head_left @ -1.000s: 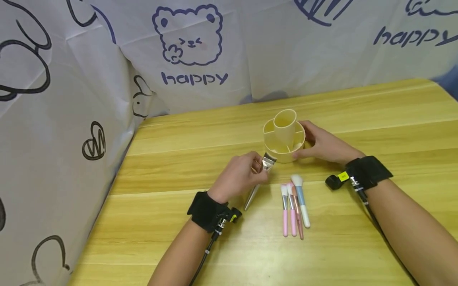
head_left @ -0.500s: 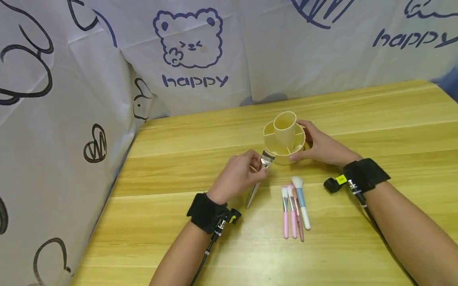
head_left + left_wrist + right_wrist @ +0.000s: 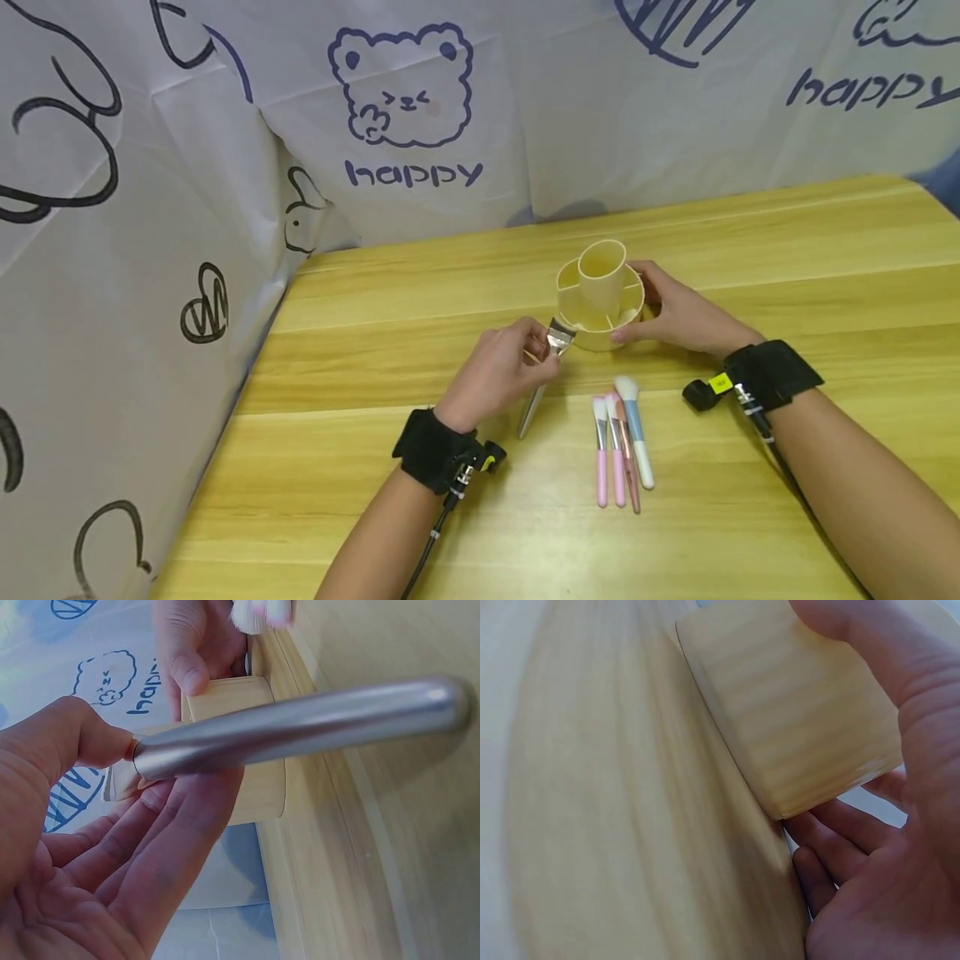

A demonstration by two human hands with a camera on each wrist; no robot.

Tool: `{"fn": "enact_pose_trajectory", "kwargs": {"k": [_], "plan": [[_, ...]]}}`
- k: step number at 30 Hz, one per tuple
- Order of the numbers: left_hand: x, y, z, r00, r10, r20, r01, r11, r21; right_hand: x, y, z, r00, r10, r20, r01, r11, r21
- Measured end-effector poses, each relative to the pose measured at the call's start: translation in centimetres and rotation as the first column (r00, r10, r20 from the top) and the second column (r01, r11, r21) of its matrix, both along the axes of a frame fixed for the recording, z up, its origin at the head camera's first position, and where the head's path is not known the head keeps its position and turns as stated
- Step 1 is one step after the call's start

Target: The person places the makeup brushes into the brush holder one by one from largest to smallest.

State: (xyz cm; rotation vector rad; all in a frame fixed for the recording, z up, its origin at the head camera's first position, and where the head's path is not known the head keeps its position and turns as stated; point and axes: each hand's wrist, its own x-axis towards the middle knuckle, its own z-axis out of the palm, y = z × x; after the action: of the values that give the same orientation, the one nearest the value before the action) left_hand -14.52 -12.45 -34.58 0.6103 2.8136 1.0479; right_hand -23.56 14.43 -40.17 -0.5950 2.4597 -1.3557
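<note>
My left hand [image 3: 498, 367] pinches a makeup brush [image 3: 300, 724] near its metal ferrule, between thumb and fingers. Its dark flat bristles point up, close in front of the organizer's rim, and the silver handle slants down toward the table. My right hand [image 3: 682, 312] grips the cream round brush organizer [image 3: 596, 337] from its right side, thumb in front and fingers behind. The organizer stands upright, with a tall slanted tube in the middle and divided compartments around it. In the right wrist view, the thumb and fingers hold the organizer's side wall [image 3: 795, 712].
Several makeup brushes lie side by side in front of the organizer: two pink-handled brushes [image 3: 602, 467], a rose-coloured one [image 3: 628, 454] and a blue-and-white one [image 3: 637, 433]. They rest on the wood-grain table [image 3: 360, 333]. A printed white cloth [image 3: 420, 200] hangs behind the table and along its left.
The camera view shifts slightly. Both hands keep their holds on the brush and the organizer, with almost no movement.
</note>
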Motion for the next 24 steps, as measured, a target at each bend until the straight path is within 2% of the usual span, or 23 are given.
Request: {"fn": "enact_pose_trajectory", "kwargs": {"k": [15, 24], "plan": [[0.12, -0.15, -0.11, 1.000, -0.006, 0.012, 0.006, 1.000, 0.026, 0.13, 0.12, -0.29, 1.000, 0.006, 0.005, -0.006, 1.000, -0.021], [-0.01, -0.29, 0.42, 1.000, 0.000, 0.004, -0.001, 0.999, 0.052, -0.03, 0.17, -0.10, 1.000, 0.009, -0.004, -0.009, 1.000, -0.016]]}}
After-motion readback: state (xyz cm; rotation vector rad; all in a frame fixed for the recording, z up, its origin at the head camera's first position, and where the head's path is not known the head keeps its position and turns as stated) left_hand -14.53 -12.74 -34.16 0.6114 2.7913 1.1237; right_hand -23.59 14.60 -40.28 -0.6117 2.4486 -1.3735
